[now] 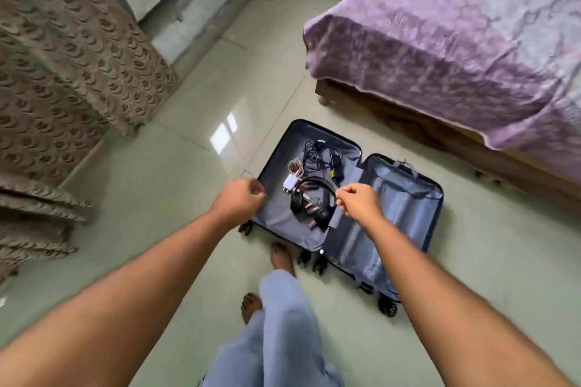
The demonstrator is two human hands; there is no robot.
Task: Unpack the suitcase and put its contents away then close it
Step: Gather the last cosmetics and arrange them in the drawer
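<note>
Both forearms reach down; left hand (pixel 239 198) and right hand (pixel 356 199) are loosely curled, whether pinching anything — can't tell. Suitcase (pixel 405 198) lies open flat on glossy tile below them. Cable tangle (pixel 314 185), white charger (pixel 290 182) sit between the hands, left marginally nearer. Soft grey lining, hard shell.

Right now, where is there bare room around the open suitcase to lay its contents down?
Bare floor lies between the suitcase and the brown curtain, and more to its right, below the bed. The suitcase's right half looks bare. The left half is crowded with cables and a white charger; feet stand close in front.
</note>
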